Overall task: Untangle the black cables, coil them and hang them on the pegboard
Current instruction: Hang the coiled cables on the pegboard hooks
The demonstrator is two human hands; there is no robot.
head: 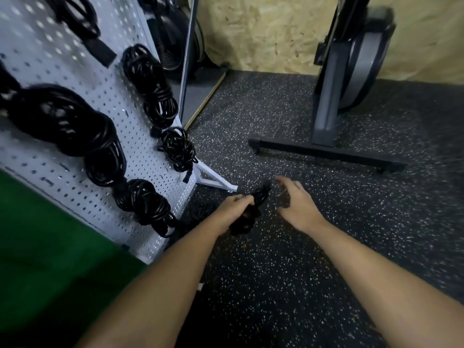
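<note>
The left hand (pixel 234 207) grip curls round blurred cable bundle (pixel 259 197); right hand (pixel 298 204) grip spread.

Single view, worn on your head. It faces forward and steeply down along both forearms to the speckled floor (pixel 301 285). The lens is wide-angle. Your left hand (pixel 234 208), gripping a black cable bundle (pixel 259 195), and your right hand (pixel 298 204) sit just below centre, near the camera. The pegboard (pixel 140 151) fills the left side, close and tilted in frame. The exercise machine (pixel 331 96) and chipboard wall (pixel 263 28) lie far, upper right.
</note>
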